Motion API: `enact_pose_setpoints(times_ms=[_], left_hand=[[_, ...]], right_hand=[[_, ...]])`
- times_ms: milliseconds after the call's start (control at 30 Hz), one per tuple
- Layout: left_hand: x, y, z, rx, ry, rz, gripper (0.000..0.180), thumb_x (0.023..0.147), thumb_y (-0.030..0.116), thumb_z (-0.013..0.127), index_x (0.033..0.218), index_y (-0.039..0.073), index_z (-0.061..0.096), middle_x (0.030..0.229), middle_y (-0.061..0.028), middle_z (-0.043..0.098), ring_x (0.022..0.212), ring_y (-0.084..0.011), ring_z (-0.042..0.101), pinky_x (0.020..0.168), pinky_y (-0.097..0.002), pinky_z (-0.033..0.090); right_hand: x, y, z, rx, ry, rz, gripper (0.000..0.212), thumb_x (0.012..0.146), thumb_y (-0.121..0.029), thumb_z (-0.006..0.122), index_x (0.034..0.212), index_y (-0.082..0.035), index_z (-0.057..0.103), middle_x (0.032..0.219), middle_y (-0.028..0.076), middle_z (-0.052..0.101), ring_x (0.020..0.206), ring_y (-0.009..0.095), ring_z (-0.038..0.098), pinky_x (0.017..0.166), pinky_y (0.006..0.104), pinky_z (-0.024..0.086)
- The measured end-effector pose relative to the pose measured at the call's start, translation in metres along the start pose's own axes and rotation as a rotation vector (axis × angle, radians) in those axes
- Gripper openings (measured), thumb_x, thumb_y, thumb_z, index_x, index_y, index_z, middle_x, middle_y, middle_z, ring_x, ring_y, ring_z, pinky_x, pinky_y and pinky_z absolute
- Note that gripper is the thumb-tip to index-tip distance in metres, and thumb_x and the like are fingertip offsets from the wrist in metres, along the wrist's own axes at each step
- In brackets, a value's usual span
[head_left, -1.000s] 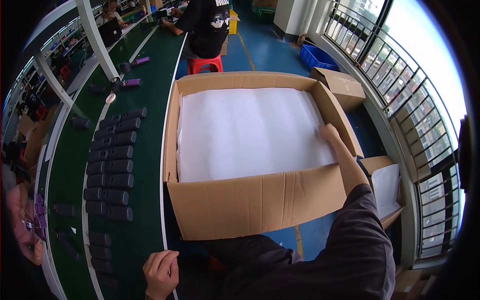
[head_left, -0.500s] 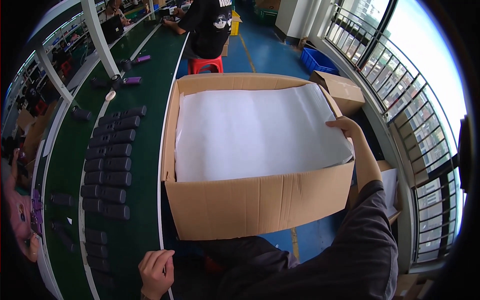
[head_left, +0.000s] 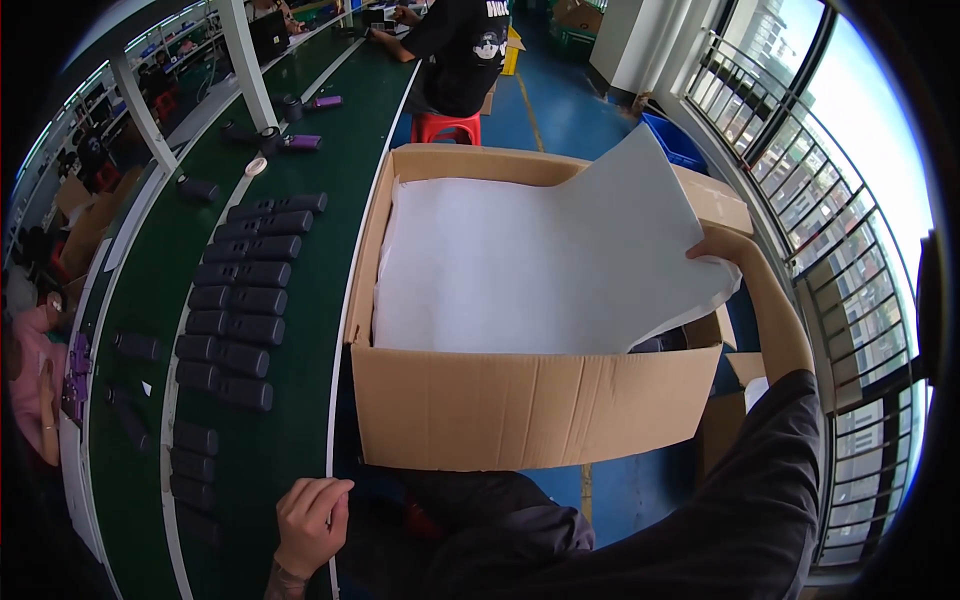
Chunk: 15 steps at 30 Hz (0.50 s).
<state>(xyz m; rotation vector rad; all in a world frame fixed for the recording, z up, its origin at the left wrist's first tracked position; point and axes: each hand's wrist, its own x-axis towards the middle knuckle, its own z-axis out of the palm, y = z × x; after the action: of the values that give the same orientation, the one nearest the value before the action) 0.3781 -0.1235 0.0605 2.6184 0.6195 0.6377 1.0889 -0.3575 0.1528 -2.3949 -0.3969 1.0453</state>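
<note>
- The biggest thing is the green workbench [head_left: 318, 310], which runs along the left side; no hand is working on the pieces upon it.
- Next is the cardboard box [head_left: 530, 415], standing open just beside the bench, with its upper opening mostly covered.
- The white sheet [head_left: 530, 265] lies in this box. I judge its lifting to be only partly done: the right part is bent upward, its far corner above the rim, while the left part lies flat and is left to raise, if the whole sheet is to come up.
- The right hand [head_left: 722, 246] is gripping the sheet at its right edge, thumb on the upper side.
- The left hand [head_left: 312, 520] is near the bench edge, loosely closed; its inside is hidden, so I cannot tell whether it holds something.
- The dark pieces [head_left: 262, 274] are laid on the bench in a column of rows, apart from both hands.
- The smallest is a dark patch [head_left: 668, 340] under the raised edge, inside the box; what it is, I cannot tell.
</note>
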Motion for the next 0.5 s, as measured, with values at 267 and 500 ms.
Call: enact_pose_setpoints(times_ms=[267,500], left_hand=[[-0.001,-0.004,0.000,-0.012,0.014,0.027,0.022,0.078,-0.006,0.068,0.098,0.003,0.072,0.092,-0.0055,0.070,0.076,-0.0214,0.062,0.067,-0.0314,0.052],[-0.001,-0.003,-0.002,-0.030,0.015,0.030,0.022,0.078,-0.005,0.067,0.097,0.003,0.072,0.091,-0.0055,0.070,0.077,-0.0217,0.062,0.068,-0.0319,0.052]], right_hand=[[-0.044,0.016,-0.008,0.413,0.276,-0.196,0.055,0.083,-0.012,0.075,0.134,-0.001,0.059,0.130,0.022,0.061,0.110,0.036,0.064,0.099,0.0458,0.055],[-0.084,0.022,0.004,0.660,0.382,-0.217,0.058,0.084,-0.011,0.077,0.134,0.007,0.054,0.126,0.026,0.060,0.103,0.036,0.066,0.097,0.0464,0.057]])
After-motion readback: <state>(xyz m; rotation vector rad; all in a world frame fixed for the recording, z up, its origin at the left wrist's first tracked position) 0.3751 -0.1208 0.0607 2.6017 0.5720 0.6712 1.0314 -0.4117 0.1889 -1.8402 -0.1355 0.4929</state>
